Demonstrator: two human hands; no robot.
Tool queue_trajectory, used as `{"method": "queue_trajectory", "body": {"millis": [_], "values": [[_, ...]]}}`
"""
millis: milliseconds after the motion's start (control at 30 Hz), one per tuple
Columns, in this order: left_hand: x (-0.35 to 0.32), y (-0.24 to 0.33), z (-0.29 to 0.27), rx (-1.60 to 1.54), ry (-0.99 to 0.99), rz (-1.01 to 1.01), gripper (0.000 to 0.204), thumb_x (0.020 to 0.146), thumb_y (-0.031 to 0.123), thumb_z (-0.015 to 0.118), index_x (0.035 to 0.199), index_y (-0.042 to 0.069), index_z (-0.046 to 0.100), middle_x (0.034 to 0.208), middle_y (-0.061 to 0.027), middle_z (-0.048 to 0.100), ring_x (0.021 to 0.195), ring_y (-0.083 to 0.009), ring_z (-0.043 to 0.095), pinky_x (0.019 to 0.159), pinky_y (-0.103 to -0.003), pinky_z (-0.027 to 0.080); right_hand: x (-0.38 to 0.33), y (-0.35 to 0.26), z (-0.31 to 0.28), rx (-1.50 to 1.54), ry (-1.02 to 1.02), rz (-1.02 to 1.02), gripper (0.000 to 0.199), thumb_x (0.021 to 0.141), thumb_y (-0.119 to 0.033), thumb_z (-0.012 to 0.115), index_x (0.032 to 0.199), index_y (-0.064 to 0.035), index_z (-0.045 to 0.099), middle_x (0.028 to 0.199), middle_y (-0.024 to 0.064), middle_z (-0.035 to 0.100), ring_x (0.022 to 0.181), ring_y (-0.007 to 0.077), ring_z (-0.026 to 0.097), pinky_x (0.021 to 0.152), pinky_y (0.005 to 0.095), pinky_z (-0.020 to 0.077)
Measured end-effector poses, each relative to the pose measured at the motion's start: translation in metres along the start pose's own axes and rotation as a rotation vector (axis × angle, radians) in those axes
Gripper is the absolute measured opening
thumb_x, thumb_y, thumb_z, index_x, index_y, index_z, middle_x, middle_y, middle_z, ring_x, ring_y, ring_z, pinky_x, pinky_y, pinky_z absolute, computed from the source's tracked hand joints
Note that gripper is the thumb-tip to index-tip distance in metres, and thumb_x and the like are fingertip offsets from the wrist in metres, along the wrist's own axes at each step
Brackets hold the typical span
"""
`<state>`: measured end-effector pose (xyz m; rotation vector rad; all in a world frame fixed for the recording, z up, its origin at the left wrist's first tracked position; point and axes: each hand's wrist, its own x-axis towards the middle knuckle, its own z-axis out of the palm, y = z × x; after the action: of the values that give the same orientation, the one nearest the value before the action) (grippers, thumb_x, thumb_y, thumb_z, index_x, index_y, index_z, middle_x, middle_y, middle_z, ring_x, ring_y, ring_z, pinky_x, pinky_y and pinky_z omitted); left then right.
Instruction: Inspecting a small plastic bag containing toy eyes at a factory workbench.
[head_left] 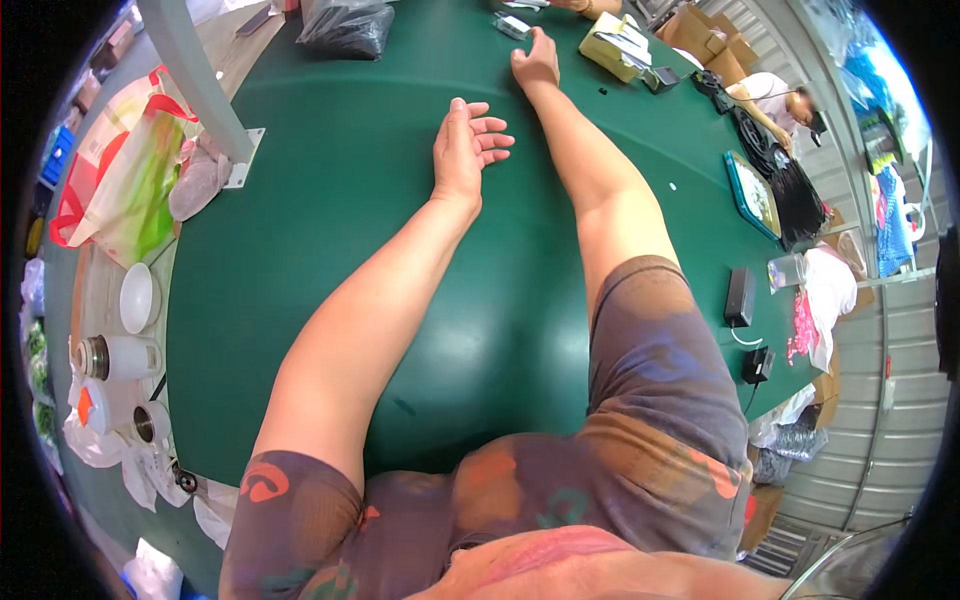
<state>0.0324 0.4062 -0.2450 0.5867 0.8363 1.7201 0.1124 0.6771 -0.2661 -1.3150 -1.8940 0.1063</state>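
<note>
My left hand point(470, 150) hovers over or rests on the green table point(330, 210), its palm turned to the right. The fingers are spread and hold nothing. Farther off, my right hand point(537, 62) stretches toward the far side of the table. Its thumb stands apart from the bent fingers, and nothing shows between them. Just beyond its fingertips lies a small clear-wrapped packet point(511, 25). To the right of that hand sits a yellow open box point(615, 48) with pale papers or packets in it. A small dark box point(661, 79) lies beside it.
A black plastic bag point(347, 30) lies far left, near a grey post point(205, 85). Cups and a bowl point(140, 298) line the left edge. On the right are black cables point(775, 165), a blue-rimmed tray point(752, 195) and a black adapter point(740, 297). A co-worker point(780, 105) bends there; another person's arm point(590, 7) shows opposite.
</note>
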Motion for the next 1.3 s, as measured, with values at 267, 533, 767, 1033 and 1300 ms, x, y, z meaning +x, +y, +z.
{"method": "queue_trajectory", "body": {"millis": [267,533,767,1033,1300], "values": [[-0.003,0.005,-0.002,0.001,-0.004,-0.02,0.061,0.104,0.055,0.035,0.125,-0.001,0.049,0.097,-0.0133,0.064,0.083,-0.0217,0.065,0.074,-0.035,0.053,0.052,-0.008,0.038,-0.035,0.023,0.068,0.068,0.077,-0.036,0.071,0.133,-0.0047,0.049,0.13,0.0146,0.054,0.125,0.0344,0.053,0.104,0.0522,0.0408],[-0.009,0.002,0.005,-0.013,-0.058,-0.029,0.057,0.105,0.052,0.035,0.124,0.001,0.05,0.095,-0.0116,0.064,0.081,-0.0202,0.065,0.073,-0.033,0.053,0.035,0.004,0.014,-0.136,-0.067,0.108,0.041,0.088,-0.04,0.066,0.122,-0.0165,0.066,0.122,0.0104,0.066,0.11,0.0318,0.063,0.093,0.0481,0.046],[0.004,0.001,-0.014,0.088,-0.026,0.002,0.042,0.104,0.041,0.047,0.121,0.003,0.055,0.099,-0.01,0.065,0.081,-0.0186,0.066,0.071,-0.032,0.054,-0.088,-0.024,-0.106,1.524,-0.455,0.726,0.046,0.108,-0.039,0.035,0.127,-0.002,0.052,0.115,0.0179,0.068,0.095,0.0253,0.068,0.078,0.0384,0.0563],[0.0,-0.003,0.011,0.282,-0.257,0.029,0.048,0.1,0.039,0.056,0.132,0.004,0.056,0.119,-0.0106,0.065,0.107,-0.0204,0.064,0.088,-0.034,0.051,-0.181,-0.04,-0.189,1.58,-0.504,0.722,0.045,0.107,-0.039,0.04,0.128,-0.0013,0.053,0.115,0.0171,0.069,0.095,0.0236,0.068,0.077,0.0368,0.0563],[-0.003,-0.004,0.004,0.403,-0.394,0.025,0.045,0.096,0.034,0.065,0.131,0.006,0.06,0.12,-0.005,0.066,0.109,-0.0145,0.063,0.094,-0.031,0.05,-0.198,-0.059,-0.181,1.504,-0.652,0.547,0.047,0.101,-0.036,0.055,0.135,-0.0034,0.054,0.111,0.0064,0.067,0.096,0.017,0.066,0.078,0.0331,0.0561]]}}
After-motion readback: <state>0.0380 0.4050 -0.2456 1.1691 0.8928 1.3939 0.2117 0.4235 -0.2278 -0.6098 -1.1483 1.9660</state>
